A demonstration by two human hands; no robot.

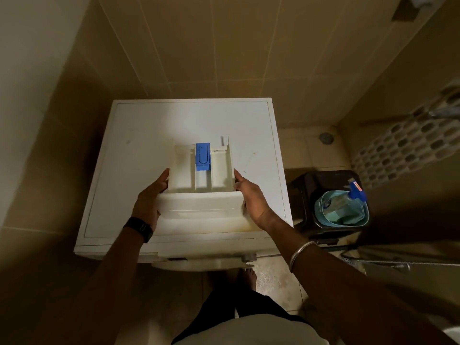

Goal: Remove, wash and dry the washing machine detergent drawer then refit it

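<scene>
Gripping the white detergent drawer (pixel 201 185) by its side edges, the left hand (pixel 149 200) and right hand (pixel 251 197) hold it over the washing machine top (pixel 139 135), whose bare surface spreads beyond both hands; a bucket (pixel 341 207) stands beside the right hand.

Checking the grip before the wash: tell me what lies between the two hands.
The head view shows only the detergent drawer between the left hand and the right hand. They hold its sides over the washing machine top.
</scene>
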